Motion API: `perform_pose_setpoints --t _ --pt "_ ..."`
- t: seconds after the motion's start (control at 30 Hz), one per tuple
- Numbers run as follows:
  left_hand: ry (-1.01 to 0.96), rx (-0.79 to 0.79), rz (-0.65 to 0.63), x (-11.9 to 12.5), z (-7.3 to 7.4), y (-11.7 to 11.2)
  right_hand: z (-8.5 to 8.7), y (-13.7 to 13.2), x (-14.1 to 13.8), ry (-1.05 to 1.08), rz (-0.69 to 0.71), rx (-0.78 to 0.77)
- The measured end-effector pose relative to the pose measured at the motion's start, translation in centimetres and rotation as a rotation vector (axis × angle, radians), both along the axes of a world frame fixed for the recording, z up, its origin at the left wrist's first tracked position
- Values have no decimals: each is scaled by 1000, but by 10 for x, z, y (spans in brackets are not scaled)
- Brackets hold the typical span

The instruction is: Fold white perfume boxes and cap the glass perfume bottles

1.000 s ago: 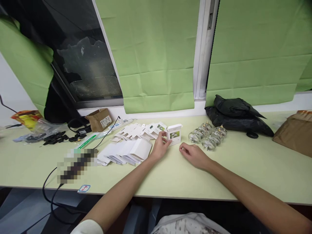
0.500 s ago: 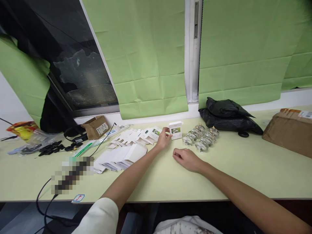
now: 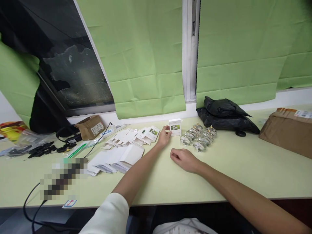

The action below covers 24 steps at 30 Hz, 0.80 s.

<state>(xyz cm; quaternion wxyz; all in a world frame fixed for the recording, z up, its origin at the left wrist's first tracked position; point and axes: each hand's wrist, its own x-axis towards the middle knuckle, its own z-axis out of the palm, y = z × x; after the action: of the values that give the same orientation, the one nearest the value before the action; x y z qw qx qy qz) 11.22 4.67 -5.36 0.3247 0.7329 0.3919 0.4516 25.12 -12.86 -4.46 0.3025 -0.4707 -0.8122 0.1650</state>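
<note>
A small white box (image 3: 175,128) with a green picture on its front stands upright on the table. At its left edge, the thumb and fingers of my left hand (image 3: 164,136) are closed on it. My right hand (image 3: 184,159) rests on the table nearer to me, its fingers curled and nothing seen in them. Just right of the box are two rows of round metal pieces (image 3: 200,143) in clear wrap. Left of my left hand lie overlapping flat white cartons (image 3: 138,136), some with the same green picture. Plain white folded cartons (image 3: 117,159) are spread in front of them.
Black plastic bags (image 3: 226,113) lie against the wall, and a large brown carton (image 3: 287,131) is at the right. On the left are an open brown box (image 3: 90,127), several black parts (image 3: 44,149), clear bags and a cable. Green curtains (image 3: 146,58) hang behind.
The view has turned slightly, so everything sits a little further left. The box's top now looks flat, without the tilted flap edge. My left hand stays at the box; my right hand has hardly moved.
</note>
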Motion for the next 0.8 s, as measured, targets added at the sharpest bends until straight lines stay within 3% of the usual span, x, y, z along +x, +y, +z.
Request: perform_pose_setpoints --t 0.17,0.27,0.37,0.53,0.67,0.8 --pt "37 4 41 2 -2 -3 1 0 0 -13 -7 -15" --pt "148 54 91 -8 5 -9 1 0 -1 -13 -11 -18" --pt "522 270 237 -28 18 -19 1 0 -1 -3 -5 -19" --pt "736 373 521 -64 28 -41 2 -1 0 1 2 -14" --pt "847 295 560 -75 23 -53 2 0 1 -1 0 -23" --pt "927 261 561 -70 18 -65 2 -1 2 -2 2 -27"
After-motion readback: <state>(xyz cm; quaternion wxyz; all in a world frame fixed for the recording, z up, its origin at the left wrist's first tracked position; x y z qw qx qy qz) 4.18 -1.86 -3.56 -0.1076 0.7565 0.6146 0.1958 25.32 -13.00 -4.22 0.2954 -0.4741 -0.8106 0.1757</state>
